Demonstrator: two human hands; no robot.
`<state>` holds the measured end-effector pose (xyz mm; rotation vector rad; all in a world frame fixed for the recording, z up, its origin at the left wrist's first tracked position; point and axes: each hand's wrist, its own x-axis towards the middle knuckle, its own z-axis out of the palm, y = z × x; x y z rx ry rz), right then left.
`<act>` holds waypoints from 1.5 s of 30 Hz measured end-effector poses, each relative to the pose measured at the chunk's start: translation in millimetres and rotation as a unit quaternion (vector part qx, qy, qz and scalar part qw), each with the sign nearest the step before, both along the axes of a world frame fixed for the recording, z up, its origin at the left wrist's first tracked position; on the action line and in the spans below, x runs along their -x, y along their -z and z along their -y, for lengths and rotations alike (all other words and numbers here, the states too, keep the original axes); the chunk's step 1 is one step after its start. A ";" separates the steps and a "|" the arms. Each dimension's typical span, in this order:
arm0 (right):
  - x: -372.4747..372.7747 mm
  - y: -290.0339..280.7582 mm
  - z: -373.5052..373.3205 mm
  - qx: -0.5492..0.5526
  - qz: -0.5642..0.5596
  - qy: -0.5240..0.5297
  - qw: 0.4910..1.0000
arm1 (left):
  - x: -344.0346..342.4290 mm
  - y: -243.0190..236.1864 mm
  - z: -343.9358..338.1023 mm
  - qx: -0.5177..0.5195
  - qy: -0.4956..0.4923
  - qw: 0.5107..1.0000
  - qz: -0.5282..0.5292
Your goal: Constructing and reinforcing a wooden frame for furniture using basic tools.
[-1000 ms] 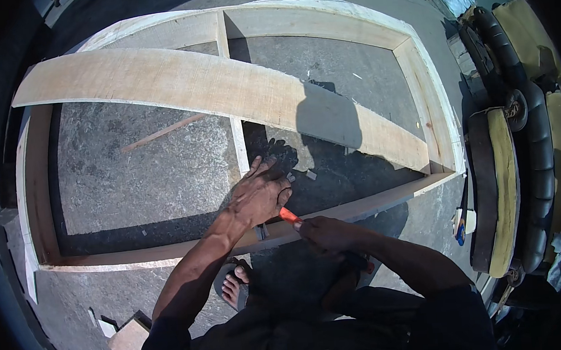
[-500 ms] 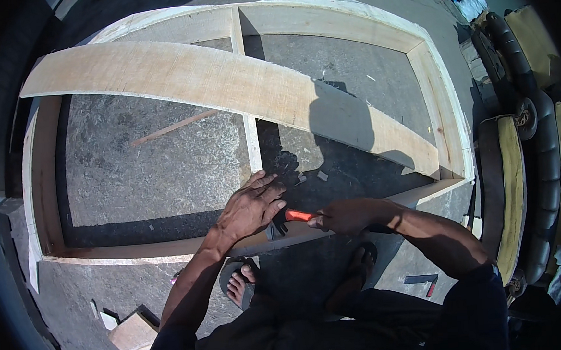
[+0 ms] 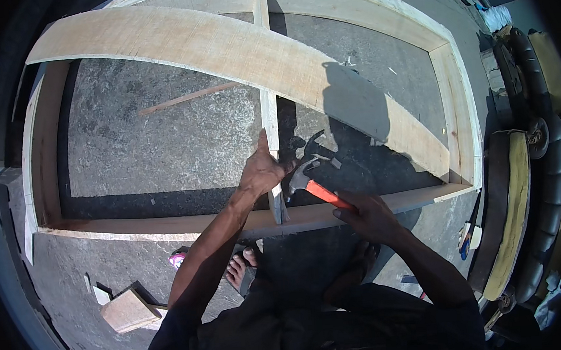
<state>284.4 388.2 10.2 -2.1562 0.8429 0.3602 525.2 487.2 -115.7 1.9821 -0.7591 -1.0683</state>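
Observation:
My right hand (image 3: pixel 367 218) is closed round the orange handle of a claw hammer (image 3: pixel 326 194). The hammer's dark metal head is beside the near end of a wooden crosspiece (image 3: pixel 270 117). My left hand (image 3: pixel 260 170) grips that crosspiece, a finger stretched along its left side and the thumb across to the right. The crosspiece divides a large rectangular wooden frame (image 3: pixel 135 231), meeting its near board in front of my feet. A wide loose plank (image 3: pixel 174 46) lies diagonally across the frame, from far left to near right.
A thin wood strip (image 3: pixel 187 98) lies on the concrete inside the frame. Wood offcuts (image 3: pixel 130 310) and a pink round object (image 3: pixel 178 259) are at the near left. Long padded cushions (image 3: pixel 508 214) and black upholstered pieces (image 3: pixel 551 185) line the right side.
My left hand has gone from lying over the crosspiece's near end to gripping it with a finger pointing away. The hammer has come up and its head now shows. The view has shifted.

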 end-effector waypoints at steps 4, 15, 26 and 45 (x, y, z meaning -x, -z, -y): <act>0.3 -1.0 -4.5 -0.041 0.014 0.001 0.999 | -4.4 -5.7 1.0 -0.034 0.047 0.996 -0.064; -18.5 -9.7 10.2 0.046 -0.020 0.022 0.999 | -9.8 3.6 -4.8 -0.009 0.073 0.995 -0.063; -6.7 2.6 1.6 0.074 0.004 -0.027 0.997 | -9.9 -7.0 -3.4 -0.038 0.102 0.993 -0.046; 171.2 -61.7 21.0 0.036 -0.063 0.112 0.991 | -7.4 53.9 -7.0 0.142 -0.003 0.972 -0.188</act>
